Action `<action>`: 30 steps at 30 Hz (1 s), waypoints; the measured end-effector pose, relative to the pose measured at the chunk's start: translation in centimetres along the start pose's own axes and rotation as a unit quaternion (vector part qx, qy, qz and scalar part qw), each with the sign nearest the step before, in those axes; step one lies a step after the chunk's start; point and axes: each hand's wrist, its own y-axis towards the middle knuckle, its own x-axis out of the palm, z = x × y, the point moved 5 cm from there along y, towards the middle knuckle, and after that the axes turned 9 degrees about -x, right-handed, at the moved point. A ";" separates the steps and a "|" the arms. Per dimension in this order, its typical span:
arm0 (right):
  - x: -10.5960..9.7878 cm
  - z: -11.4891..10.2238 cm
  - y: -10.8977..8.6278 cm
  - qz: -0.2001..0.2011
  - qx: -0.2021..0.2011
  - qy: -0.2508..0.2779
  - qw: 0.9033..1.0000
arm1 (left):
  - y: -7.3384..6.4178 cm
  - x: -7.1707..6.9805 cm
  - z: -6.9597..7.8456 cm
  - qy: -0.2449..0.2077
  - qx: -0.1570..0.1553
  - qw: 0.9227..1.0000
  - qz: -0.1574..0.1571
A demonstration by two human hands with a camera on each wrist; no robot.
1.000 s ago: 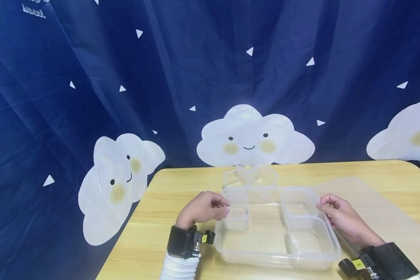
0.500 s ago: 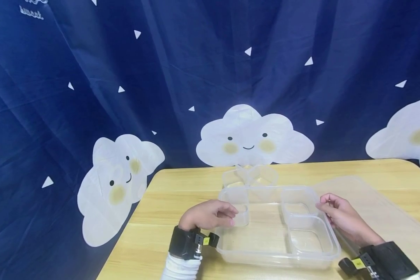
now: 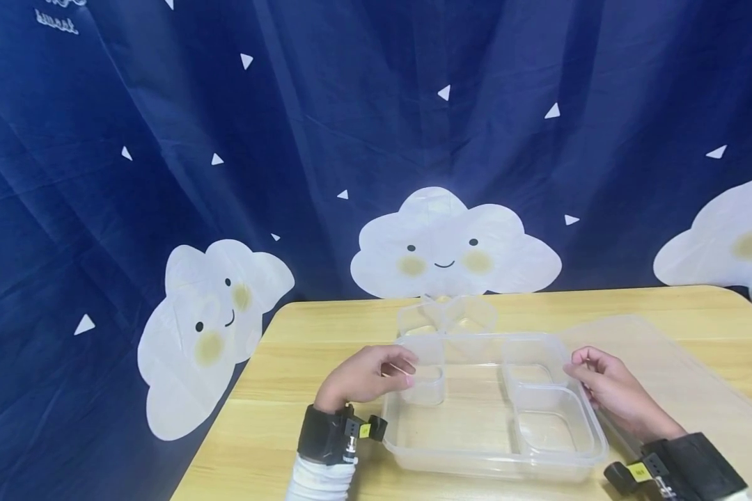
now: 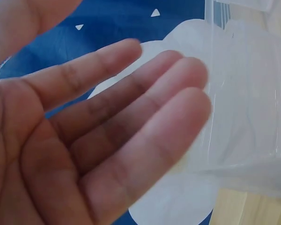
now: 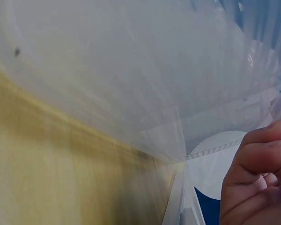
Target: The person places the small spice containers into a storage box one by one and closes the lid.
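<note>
A large clear plastic box (image 3: 482, 463) sits on the table. In its back left corner is a small clear container (image 3: 425, 393). My left hand (image 3: 370, 374) hovers at the box's left rim beside that container; in the left wrist view its fingers (image 4: 131, 164) are loosely extended, with nothing between them. My right hand (image 3: 617, 390) pinches the box's right rim with thumb and fingers. Seen from the right wrist, curled fingers (image 5: 262, 164) are at the rim, partly cut off by the frame edge. Two more small containers, a rear one (image 3: 529, 374) and a front one (image 3: 554, 424), fill the box's right side.
Two loose clear containers, a left one (image 3: 420, 319) and a right one (image 3: 471, 314), stand behind the box. A flat translucent lid (image 3: 677, 376) lies on the wooden table (image 3: 326, 334) to the right, partly under my right arm. A blue curtain (image 3: 326, 125) with clouds hangs behind.
My left hand dipped rightward over the small container, then drew back up and left to the rim. The right hand has stayed at the box's right rim.
</note>
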 end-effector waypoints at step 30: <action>0.1 0.5 -0.2 -0.004 0.013 0.021 1.000 | 1.0 -1.7 -3.0 -0.269 -0.096 0.951 0.116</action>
